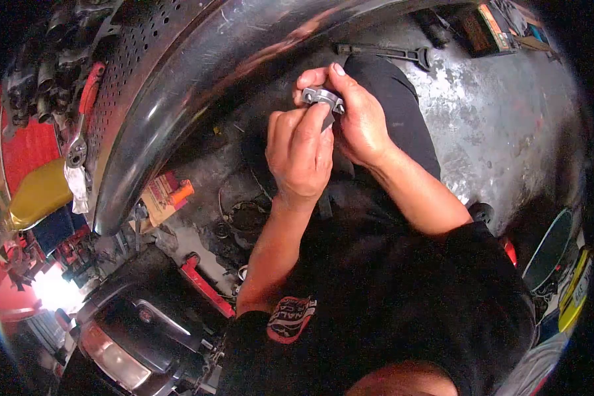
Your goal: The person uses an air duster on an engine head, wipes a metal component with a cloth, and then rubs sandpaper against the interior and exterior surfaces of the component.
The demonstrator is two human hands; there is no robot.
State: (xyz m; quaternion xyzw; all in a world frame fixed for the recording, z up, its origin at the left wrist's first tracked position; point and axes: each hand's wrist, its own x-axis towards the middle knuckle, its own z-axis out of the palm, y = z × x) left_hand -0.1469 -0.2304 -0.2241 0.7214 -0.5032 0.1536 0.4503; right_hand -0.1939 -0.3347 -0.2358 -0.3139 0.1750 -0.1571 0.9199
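Black cloth of my shirt [429,297] fills the space closest to me, and beyond it both forearms reach out to one small metal part [323,98], held up between my hands in front of my dark trousers [402,109]. Right hand [363,115] closes around it from the far side, fingers curled behind; how firmly they press, I can't tell. Left hand [301,153] has its fingers bunched together at the near edge, seemingly pinching a dark piece [329,121] against the metal.

What worries me is how little I have hold of. If my right fingers loosen while the left pushes, the part could twist and pop out, as its rounded body gives a poor purchase. A bolt [308,97] sits at its end; were that loose, tilting might let it drop. Anything dropped could bounce off my leg to the grey floor [462,125], or roll into the shadowy clutter below, where small metal would be hard to find. Lifting carelessly, I might also knock the curved black panel [178,99] close by.
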